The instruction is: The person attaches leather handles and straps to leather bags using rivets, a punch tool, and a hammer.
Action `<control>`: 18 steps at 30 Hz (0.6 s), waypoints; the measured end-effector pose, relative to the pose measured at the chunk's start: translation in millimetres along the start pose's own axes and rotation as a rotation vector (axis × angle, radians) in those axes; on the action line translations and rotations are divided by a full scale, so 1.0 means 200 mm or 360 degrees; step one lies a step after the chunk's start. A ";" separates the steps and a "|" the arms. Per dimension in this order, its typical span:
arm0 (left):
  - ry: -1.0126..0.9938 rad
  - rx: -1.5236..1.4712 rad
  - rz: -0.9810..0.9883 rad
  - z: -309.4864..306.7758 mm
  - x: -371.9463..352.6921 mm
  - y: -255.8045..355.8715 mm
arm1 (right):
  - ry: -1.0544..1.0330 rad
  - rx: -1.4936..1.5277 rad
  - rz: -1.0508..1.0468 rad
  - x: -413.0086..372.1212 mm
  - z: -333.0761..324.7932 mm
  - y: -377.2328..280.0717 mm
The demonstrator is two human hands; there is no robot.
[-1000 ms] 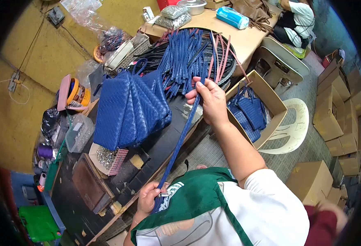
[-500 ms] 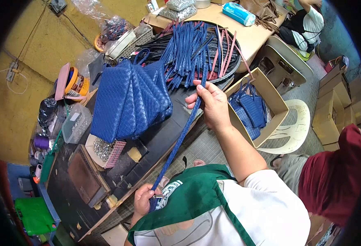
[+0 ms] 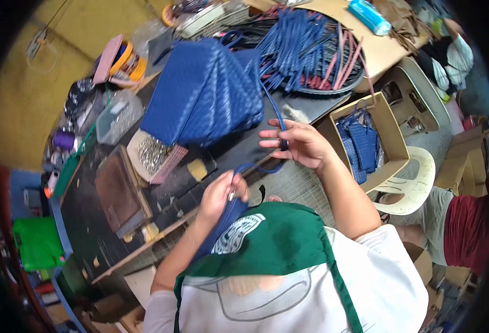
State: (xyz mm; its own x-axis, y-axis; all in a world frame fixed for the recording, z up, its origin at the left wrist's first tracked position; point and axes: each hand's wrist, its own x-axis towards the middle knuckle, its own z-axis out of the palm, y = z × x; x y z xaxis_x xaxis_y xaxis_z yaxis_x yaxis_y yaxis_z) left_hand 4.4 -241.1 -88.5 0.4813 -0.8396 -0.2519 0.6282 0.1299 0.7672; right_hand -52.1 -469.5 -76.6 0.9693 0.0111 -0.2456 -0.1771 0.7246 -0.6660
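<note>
A narrow blue strap (image 3: 275, 105) runs down to my right hand (image 3: 303, 145), where it passes between the thumb and the spread fingers. It then loops toward my left hand (image 3: 217, 195), which is closed around it. By the left fingers shows a small metal fitting (image 3: 231, 196). Below that hand, against the green apron (image 3: 272, 238), hangs a blue piece (image 3: 222, 225), blurred and partly hidden; its kind I cannot make out. Beyond both hands, several blue woven pouches (image 3: 200, 94) lie fanned in a pile on the dark worktable (image 3: 111, 250).
A round tray (image 3: 333, 92) holds blue, black and pink strips. To the right, a cardboard box (image 3: 391, 161) with blue pouches rests on a white chair (image 3: 416, 183). Metal pieces fill a dish (image 3: 139, 158) beside a brown block (image 3: 117, 188). A person in maroon (image 3: 469, 233) stands at right.
The strap was stretched taut between my hands and now hangs in a slack loop. My left hand has risen toward my right hand, and the view has shifted.
</note>
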 end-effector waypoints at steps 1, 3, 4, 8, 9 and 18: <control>-0.0085 -0.0296 -0.0077 0.00 0.05 -0.01 | -0.0216 0.0288 -0.0059 -0.01 0.00 0.03; -0.0108 -0.0785 -0.0234 0.04 0.08 0.01 | -0.0051 0.0831 -0.0359 0.01 0.00 0.09; -0.0263 -0.0782 -0.0202 0.03 0.10 0.01 | 0.0106 0.1009 -0.0441 0.04 -0.05 0.13; -0.0283 -0.0887 -0.0170 0.06 0.10 0.02 | 0.0667 0.1181 -0.0557 -0.02 -0.24 0.16; -0.0280 -0.0894 -0.0177 0.07 0.09 0.02 | 0.0896 0.0791 -0.0550 -0.08 -0.17 0.14; -0.0287 -0.0889 -0.0358 0.14 0.09 0.00 | 0.0095 0.0054 -0.0033 -0.12 0.23 0.26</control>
State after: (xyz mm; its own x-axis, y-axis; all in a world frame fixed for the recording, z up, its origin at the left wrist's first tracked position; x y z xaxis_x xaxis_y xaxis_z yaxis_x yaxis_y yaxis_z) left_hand -4.3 -272.2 -76.6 0.2197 -0.9480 -0.2303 0.9503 0.1546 0.2704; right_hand -77.6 -400.6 -72.6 0.9607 -0.0446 -0.2741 -0.1500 0.7474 -0.6472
